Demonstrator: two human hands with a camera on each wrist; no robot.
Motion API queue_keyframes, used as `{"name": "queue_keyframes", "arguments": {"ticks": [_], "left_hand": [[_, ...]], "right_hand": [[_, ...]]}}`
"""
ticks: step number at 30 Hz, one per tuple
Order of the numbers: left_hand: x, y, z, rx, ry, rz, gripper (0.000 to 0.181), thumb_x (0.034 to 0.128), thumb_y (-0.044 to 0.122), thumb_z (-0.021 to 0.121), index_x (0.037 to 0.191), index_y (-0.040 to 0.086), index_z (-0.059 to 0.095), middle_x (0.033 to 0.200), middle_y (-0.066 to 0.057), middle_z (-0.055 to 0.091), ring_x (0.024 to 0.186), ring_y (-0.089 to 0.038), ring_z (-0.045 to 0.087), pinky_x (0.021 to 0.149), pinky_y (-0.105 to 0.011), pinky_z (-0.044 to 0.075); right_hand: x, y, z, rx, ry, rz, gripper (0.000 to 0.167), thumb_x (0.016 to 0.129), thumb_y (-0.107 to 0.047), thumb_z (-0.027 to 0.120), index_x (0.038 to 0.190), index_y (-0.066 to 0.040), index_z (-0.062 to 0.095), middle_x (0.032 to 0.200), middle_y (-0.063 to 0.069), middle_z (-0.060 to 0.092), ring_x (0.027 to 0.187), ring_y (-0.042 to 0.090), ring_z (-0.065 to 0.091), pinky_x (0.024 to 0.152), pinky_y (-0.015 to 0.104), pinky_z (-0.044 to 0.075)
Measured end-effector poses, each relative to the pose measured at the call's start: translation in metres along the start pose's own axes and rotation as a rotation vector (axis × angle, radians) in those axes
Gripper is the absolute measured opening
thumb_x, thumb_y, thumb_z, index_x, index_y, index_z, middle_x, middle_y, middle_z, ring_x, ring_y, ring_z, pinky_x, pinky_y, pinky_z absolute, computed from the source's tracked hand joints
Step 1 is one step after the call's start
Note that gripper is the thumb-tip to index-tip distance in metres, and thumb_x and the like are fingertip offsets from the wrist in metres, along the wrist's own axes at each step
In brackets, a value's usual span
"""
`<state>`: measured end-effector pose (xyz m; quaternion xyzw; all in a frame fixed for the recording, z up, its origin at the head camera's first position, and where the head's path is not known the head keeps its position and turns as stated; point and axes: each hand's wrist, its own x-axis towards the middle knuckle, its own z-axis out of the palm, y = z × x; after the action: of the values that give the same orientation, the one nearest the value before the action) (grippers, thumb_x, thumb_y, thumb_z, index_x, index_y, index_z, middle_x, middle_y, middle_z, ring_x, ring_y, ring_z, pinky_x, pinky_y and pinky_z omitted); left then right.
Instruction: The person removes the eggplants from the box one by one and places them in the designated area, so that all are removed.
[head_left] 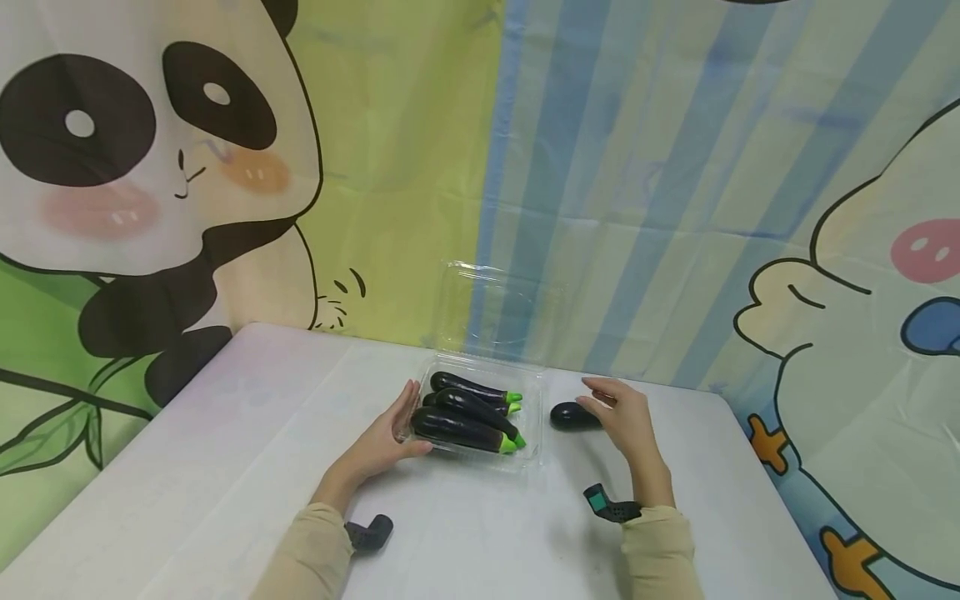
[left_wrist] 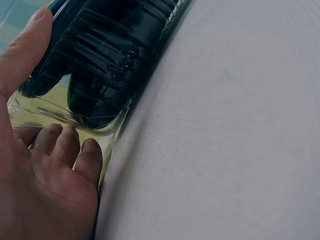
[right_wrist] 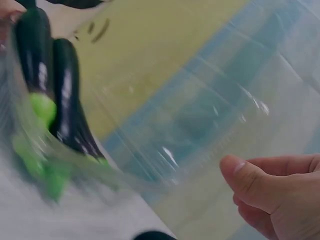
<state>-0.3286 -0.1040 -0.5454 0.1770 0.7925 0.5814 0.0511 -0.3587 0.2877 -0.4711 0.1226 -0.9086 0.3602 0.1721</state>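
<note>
A clear plastic container (head_left: 531,454) stands on the white table with several dark purple, green-tipped eggplants (head_left: 457,429) lying in it. My left hand (head_left: 380,439) holds the container's left end, fingers along the side and thumb by the front edge. In the left wrist view the thumb lies against the clear wall, with bent fingers at the container's end. One loose eggplant (head_left: 573,416) rests on the table right of the container. Over its right end is my right hand (head_left: 624,414), hiding that part. In the right wrist view the right hand (right_wrist: 280,192) holds nothing.
The container's transparent lid (head_left: 495,308) stands raised at the back, near the printed cloth backdrop (head_left: 637,208). The white table (head_left: 465,533) ends at the backdrop. Each wrist wears a black device, such as the right wrist camera (head_left: 611,505).
</note>
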Motion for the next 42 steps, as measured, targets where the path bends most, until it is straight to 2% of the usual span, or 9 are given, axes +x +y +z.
{"name": "queue_keyframes", "arguments": {"ticks": [3, 7, 13, 17, 24, 30, 37, 42], "left_hand": [[0.000, -0.002, 0.000, -0.002, -0.001, 0.000, 0.113, 0.0769, 0.028, 0.079, 0.154, 0.014, -0.002, 0.161, 0.002, 0.005, 0.148, -0.020, 0.011, 0.118, -0.036, 0.014], [0.001, -0.003, 0.000, -0.011, -0.005, -0.001, 0.113, 0.0772, 0.028, 0.079, 0.154, 0.014, -0.003, 0.161, 0.002, 0.005, 0.148, -0.019, 0.010, 0.118, -0.035, 0.014], [0.002, -0.002, 0.000, -0.028, -0.013, 0.015, 0.113, 0.0777, 0.028, 0.079, 0.154, 0.013, -0.003, 0.161, 0.001, 0.004, 0.148, -0.020, 0.010, 0.118, -0.035, 0.014], [0.003, -0.002, 0.000, -0.045, -0.020, 0.033, 0.112, 0.0783, 0.026, 0.078, 0.154, 0.012, -0.003, 0.161, 0.000, 0.004, 0.148, -0.020, 0.009, 0.117, -0.033, 0.013], [0.003, -0.003, 0.000, -0.051, -0.018, 0.040, 0.112, 0.0781, 0.025, 0.079, 0.154, 0.012, -0.003, 0.161, 0.000, 0.005, 0.148, -0.020, 0.009, 0.117, -0.033, 0.012], [0.002, -0.004, -0.001, -0.026, -0.012, 0.019, 0.112, 0.0777, 0.028, 0.079, 0.154, 0.014, -0.002, 0.161, 0.001, 0.005, 0.148, -0.019, 0.010, 0.117, -0.033, 0.012], [0.001, -0.002, 0.000, -0.024, -0.007, 0.027, 0.113, 0.0772, 0.027, 0.079, 0.154, 0.011, -0.002, 0.161, 0.001, 0.006, 0.148, -0.019, 0.011, 0.117, -0.032, 0.012], [0.001, -0.003, -0.001, -0.026, -0.010, 0.037, 0.112, 0.0776, 0.026, 0.079, 0.154, 0.011, -0.002, 0.161, 0.000, 0.006, 0.148, -0.019, 0.010, 0.117, -0.032, 0.012]], "right_hand": [[0.000, -0.022, 0.012, -0.032, -0.076, -0.091, 0.037, 0.079, -0.018, 0.076, 0.114, -0.007, 0.070, 0.113, 0.012, 0.069, 0.098, 0.028, 0.069, 0.081, 0.034, 0.059], [-0.002, -0.044, 0.027, -0.060, -0.204, -0.166, 0.033, 0.079, -0.020, 0.075, 0.111, -0.013, 0.072, 0.107, 0.005, 0.071, 0.093, 0.022, 0.070, 0.077, 0.029, 0.060], [-0.008, -0.063, 0.041, -0.008, -0.379, -0.185, 0.029, 0.078, -0.016, 0.076, 0.107, -0.011, 0.073, 0.103, 0.004, 0.071, 0.088, 0.015, 0.066, 0.078, 0.024, 0.058], [-0.010, -0.070, 0.047, -0.026, -0.446, -0.179, 0.026, 0.078, -0.015, 0.077, 0.104, -0.014, 0.074, 0.098, -0.001, 0.071, 0.086, 0.012, 0.065, 0.075, 0.021, 0.057], [-0.012, -0.073, 0.059, -0.103, -0.489, -0.207, 0.026, 0.077, -0.015, 0.078, 0.103, -0.014, 0.074, 0.094, -0.003, 0.071, 0.083, 0.008, 0.066, 0.071, 0.018, 0.055], [-0.013, -0.076, 0.066, -0.109, -0.502, -0.212, 0.030, 0.075, -0.015, 0.079, 0.104, -0.011, 0.074, 0.096, 0.000, 0.073, 0.086, 0.012, 0.068, 0.072, 0.022, 0.057], [-0.014, -0.073, 0.074, -0.207, -0.506, -0.260, 0.031, 0.075, -0.016, 0.080, 0.104, -0.012, 0.074, 0.095, 0.000, 0.073, 0.081, 0.011, 0.066, 0.068, 0.020, 0.055], [-0.013, -0.074, 0.075, -0.213, -0.506, -0.241, 0.031, 0.076, -0.017, 0.080, 0.106, -0.014, 0.074, 0.096, 0.000, 0.073, 0.082, 0.010, 0.067, 0.069, 0.020, 0.055]]}}
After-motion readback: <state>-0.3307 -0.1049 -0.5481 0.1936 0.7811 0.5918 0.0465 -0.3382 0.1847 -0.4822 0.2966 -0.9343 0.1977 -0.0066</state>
